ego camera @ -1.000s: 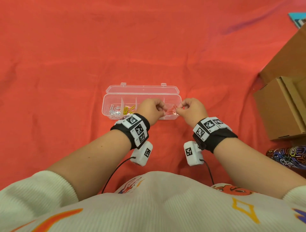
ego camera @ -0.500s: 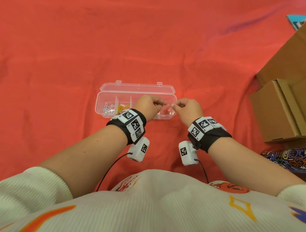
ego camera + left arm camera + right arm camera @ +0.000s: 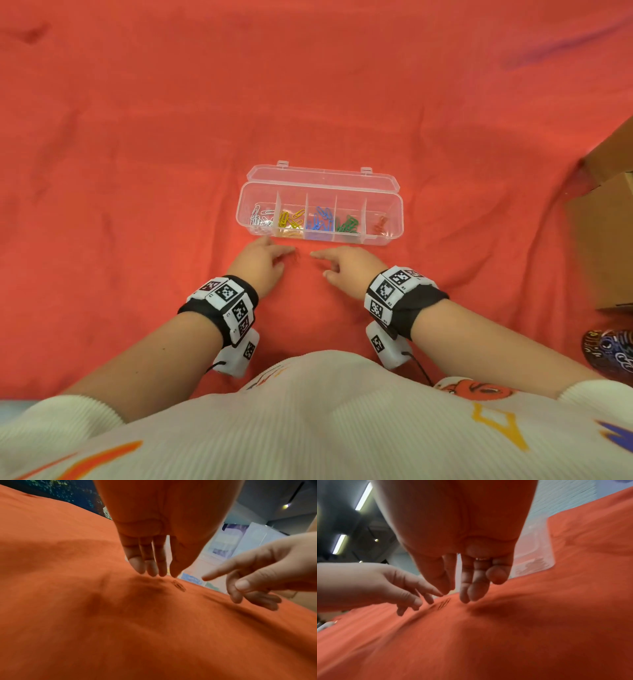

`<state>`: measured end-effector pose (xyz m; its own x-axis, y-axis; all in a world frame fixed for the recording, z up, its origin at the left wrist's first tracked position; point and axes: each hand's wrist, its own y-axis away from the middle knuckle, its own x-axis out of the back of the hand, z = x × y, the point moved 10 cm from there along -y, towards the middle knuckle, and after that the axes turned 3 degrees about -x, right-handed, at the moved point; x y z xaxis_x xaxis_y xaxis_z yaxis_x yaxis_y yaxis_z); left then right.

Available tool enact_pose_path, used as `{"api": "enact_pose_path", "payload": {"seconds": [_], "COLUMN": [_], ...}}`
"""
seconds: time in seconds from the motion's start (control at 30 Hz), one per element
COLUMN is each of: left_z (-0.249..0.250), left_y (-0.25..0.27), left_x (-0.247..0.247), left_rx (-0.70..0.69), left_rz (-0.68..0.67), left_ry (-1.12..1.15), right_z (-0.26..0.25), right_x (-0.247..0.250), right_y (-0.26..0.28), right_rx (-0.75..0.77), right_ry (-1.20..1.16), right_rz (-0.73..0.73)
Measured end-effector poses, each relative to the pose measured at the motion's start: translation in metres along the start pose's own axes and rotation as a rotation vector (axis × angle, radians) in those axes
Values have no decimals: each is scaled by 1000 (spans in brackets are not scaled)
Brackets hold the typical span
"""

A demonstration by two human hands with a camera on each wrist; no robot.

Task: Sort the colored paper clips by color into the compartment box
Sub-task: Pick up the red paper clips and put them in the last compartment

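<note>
A clear compartment box [image 3: 390, 240] lies open on the red cloth, its lid folded back. Left to right its compartments hold white clips [image 3: 261, 218], yellow clips [image 3: 291, 219], blue clips [image 3: 321, 219], green clips [image 3: 347, 225] and red clips [image 3: 380, 224]. A few red clips [image 3: 296, 257] [image 3: 179, 586] [image 3: 443, 603] lie on the cloth just in front of the box. My left hand [image 3: 265, 262] [image 3: 154, 566] hovers over them with straight fingers, holding nothing. My right hand [image 3: 342, 267] [image 3: 467, 588] is just to their right, index finger stretched toward them, empty.
Cardboard boxes [image 3: 606, 222] stand at the right edge. A dark patterned object [image 3: 609, 353] lies at the near right. The red cloth [image 3: 137, 171] covers the whole surface, with wrinkles on the left.
Both hands left the box's right end, where they pinched together over the red compartment, and drew back toward me. They now spread open over the cloth in front of the box.
</note>
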<state>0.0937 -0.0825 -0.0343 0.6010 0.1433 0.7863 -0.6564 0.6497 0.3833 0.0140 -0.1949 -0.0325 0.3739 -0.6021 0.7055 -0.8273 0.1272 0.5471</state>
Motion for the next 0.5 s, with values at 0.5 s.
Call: {"api": "enact_pose_path", "payload": {"seconds": [0.5], "left_z": [-3], "left_y": [0], "left_x": [-3], "left_rx": [-19], "left_rz": [20], "left_ry": [-215], "right_z": [-1], "right_x": [-16], "right_y": [-16], "right_rx": [-66], "right_ry": [57], "right_rz": [128]}}
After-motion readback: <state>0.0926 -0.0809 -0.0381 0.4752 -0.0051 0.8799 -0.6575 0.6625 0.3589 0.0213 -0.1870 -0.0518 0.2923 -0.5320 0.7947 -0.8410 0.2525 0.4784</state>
